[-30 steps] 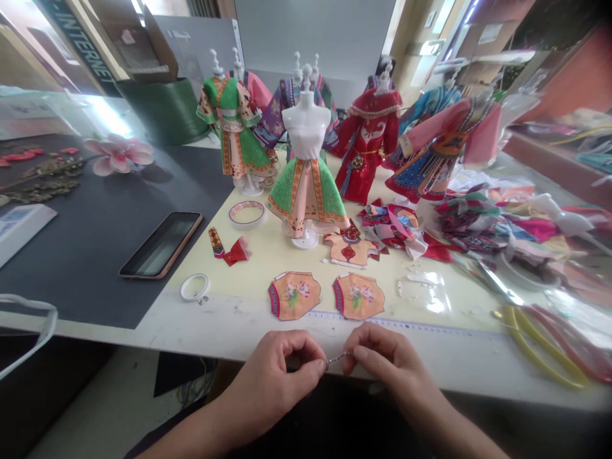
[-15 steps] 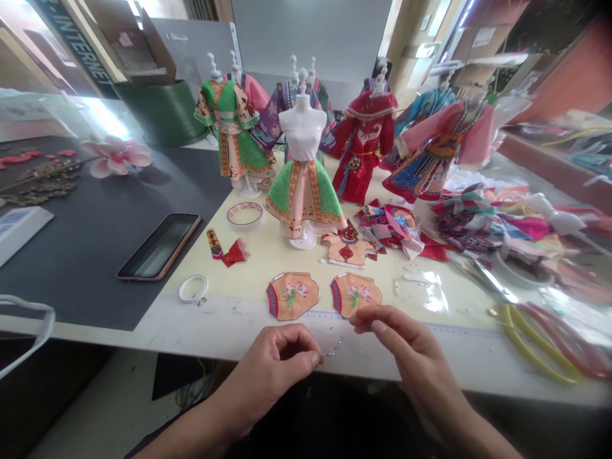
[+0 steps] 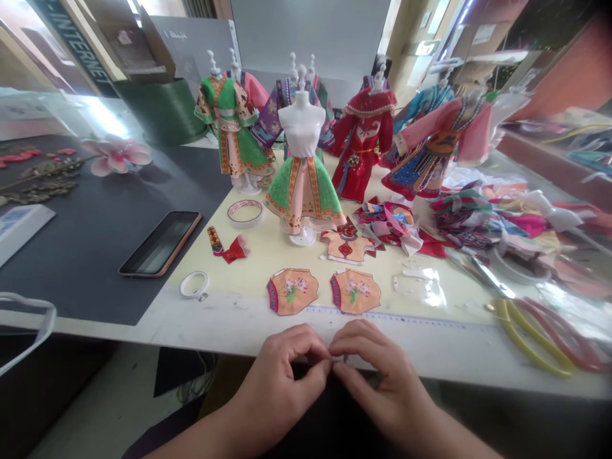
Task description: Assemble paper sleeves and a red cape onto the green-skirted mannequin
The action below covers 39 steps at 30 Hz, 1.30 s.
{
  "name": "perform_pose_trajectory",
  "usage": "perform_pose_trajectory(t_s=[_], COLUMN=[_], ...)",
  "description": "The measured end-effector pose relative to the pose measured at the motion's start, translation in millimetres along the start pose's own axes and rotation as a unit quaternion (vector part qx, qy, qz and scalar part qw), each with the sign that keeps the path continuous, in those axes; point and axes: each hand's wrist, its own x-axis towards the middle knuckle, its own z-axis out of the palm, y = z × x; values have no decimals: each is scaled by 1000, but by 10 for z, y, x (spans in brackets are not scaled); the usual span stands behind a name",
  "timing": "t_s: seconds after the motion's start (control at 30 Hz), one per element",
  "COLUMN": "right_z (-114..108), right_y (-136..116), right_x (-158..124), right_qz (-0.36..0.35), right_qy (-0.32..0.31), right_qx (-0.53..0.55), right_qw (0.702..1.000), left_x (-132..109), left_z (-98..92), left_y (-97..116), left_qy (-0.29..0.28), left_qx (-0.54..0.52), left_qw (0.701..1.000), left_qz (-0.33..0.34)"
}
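My left hand (image 3: 282,376) and my right hand (image 3: 377,376) meet just past the table's front edge. Their fingertips pinch a short strand of tiny beads (image 3: 338,359), mostly hidden by my fingers. Just beyond them lie two peach embroidered fabric bodice pieces (image 3: 292,292) (image 3: 355,291) and a steel ruler (image 3: 382,317). Neither hand touches these. Farther back, a white mannequin torso (image 3: 301,127) wears a green and peach doll skirt (image 3: 303,191).
Several dressed doll mannequins stand along the back of the cream table (image 3: 248,255). Fabric scraps (image 3: 497,223) are heaped at the right, beside yellow-handled scissors (image 3: 516,325). Tape rolls (image 3: 194,285) and a phone (image 3: 160,253) lie to the left, the phone on a dark mat (image 3: 81,255).
My right hand has come back in from the right and closed on the bead strand. Both hands are now close together, and the strand is almost hidden between my fingers.
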Motion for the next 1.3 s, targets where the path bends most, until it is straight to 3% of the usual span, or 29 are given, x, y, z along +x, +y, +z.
perform_pose_trajectory(t_s=[0.2, 0.6, 0.67, 0.83, 0.9, 0.97, 1.03, 1.07, 1.13, 1.2, 1.3], right_z=[12, 72, 84, 89, 72, 40, -3, -24, -56, -68, -59], right_y=[-41, -4, 15, -43, -131, -220, -262, -257, -201, -118, -27], right_x=[-29, -90, -97, -72, -62, -61, -67, -70, -70, -60, -34], right_qz=[-70, -122, -132, -156, -156, -154, -112, -68, 55, 162, 223], right_qy=[20, 32, 35, 42, 43, 38, 35, 35, 35, 16, -11], right_qx=[-96, -194, -180, -132, -107, -65, -3, 29, 91, 151, 232], right_qw=[993, 973, 974, 978, 981, 985, 993, 997, 994, 975, 947], left_x=[-57, -86, -92, -88, -68, -44, -26, -22, -17, -12, 3], left_z=[44, 65, 75, 95, 70, 10, -68, -103, -143, -137, -84], left_y=[-10, 18, 35, 53, 27, 7, 16, 32, 71, 92, 61], left_qy=[53, 52, 48, -7, 40, 126, 176, 170, 115, 48, -7], left_qx=[110, 205, 182, 52, 88, 145, 142, 107, -3, -132, -276], left_qw=[990, 970, 976, 999, 995, 978, 971, 978, 993, 986, 950], left_qz=[68, 123, 107, -4, 34, 86, 82, 57, -18, -91, -142])
